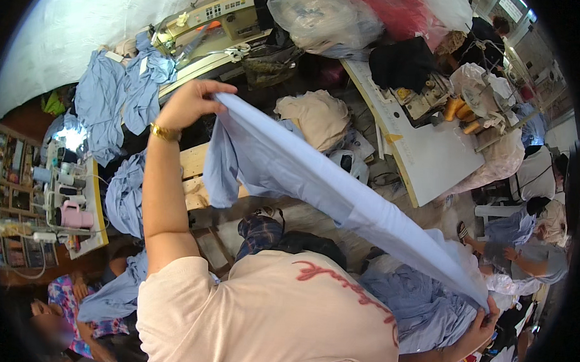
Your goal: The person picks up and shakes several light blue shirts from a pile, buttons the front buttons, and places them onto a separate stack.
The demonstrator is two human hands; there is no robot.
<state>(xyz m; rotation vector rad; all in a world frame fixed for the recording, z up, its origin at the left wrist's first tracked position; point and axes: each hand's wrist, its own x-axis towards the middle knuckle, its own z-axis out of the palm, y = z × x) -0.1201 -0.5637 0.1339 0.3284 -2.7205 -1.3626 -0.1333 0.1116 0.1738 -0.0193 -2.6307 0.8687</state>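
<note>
Head view: my left hand (189, 104) and right hand (483, 325) each pinch an end of the blue cloth (340, 195), pulled taut so it hangs flat.

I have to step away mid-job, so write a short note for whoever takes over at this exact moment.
Left hand: raised high, gripping one end of the light blue fabric piece.
Right hand: low at the right, gripping the other end, so the piece is stretched in a long diagonal between both hands.
Below the right hand lies a heap of blue fabric. More blue garments hang at the upper left beside the sewing machine.
Done: one piece lifted and pulled taut.
Left: it has not been set down anywhere; the heap remains.
</note>
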